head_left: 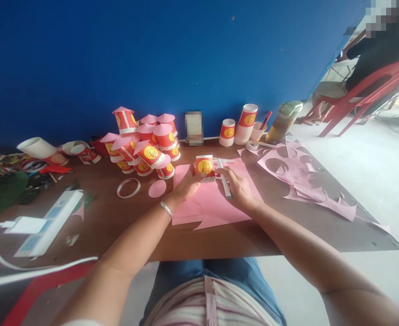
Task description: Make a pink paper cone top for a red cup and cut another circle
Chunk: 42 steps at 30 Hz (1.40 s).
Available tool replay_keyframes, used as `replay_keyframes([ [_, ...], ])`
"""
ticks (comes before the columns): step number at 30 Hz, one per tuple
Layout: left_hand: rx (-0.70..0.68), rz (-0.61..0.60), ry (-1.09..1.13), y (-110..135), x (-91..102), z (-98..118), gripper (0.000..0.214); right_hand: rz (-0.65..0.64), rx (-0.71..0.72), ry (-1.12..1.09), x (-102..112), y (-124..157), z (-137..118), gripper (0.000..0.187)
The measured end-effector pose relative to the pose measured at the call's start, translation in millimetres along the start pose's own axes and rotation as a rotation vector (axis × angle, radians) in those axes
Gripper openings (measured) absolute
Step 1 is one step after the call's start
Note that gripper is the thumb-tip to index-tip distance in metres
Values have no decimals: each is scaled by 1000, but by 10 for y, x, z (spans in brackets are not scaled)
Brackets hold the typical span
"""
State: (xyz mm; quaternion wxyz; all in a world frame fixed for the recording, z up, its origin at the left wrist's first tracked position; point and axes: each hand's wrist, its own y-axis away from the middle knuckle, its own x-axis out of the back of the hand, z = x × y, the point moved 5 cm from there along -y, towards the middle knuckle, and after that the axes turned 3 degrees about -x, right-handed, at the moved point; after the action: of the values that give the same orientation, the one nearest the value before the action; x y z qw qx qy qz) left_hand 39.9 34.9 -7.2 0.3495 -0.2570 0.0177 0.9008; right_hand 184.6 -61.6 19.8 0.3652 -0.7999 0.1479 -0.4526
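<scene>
My left hand (192,184) is closed around a red paper cup (205,165) with a round yellow emblem, held above the pink paper sheet (226,210). In my right hand (237,186) is a white marker (224,180), slanting down to a bluish-green end near the sheet. Behind that hand lies a slim white tool with an orange tip (229,161). A curved line or cut edge shows at the sheet's lower left. Left of the sheet lie a pink paper disc (157,189) and a white ring (128,188).
Red cups with pink cone tops (150,152) stand piled at back left. Open-topped cups (227,132), a tape roll (252,145) and a bottle (283,122) stand back right. Cut pink scraps (299,170) lie right; a power strip (55,222) left. A person sits on a red chair (365,97).
</scene>
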Motion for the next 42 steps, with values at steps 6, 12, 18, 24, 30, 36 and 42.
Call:
replay_keyframes([
  [6, 63, 36, 62, 10, 8, 47, 42, 19, -14, -2, -25, -10, 13, 40],
  [12, 92, 31, 88, 32, 3, 49, 38, 20, 7, 8, -48, 10, 11, 34],
  [18, 95, 10, 83, 8, 46, 22, 34, 45, 129, 38, -9, 5, -38, 36],
  [24, 34, 1, -14, 6, 52, 4, 38, -22, 345, 156, 39, -11, -175, 38],
  [30, 80, -80, -134, 48, -23, 32, 38, -103, 389, 105, -2, 17, -204, 38],
  [36, 73, -52, -106, 37, -42, 67, 36, -67, 370, 155, 19, 17, -194, 35],
  [42, 69, -62, -200, 50, -44, 53, 45, -135, 360, 108, 16, 8, -206, 41],
])
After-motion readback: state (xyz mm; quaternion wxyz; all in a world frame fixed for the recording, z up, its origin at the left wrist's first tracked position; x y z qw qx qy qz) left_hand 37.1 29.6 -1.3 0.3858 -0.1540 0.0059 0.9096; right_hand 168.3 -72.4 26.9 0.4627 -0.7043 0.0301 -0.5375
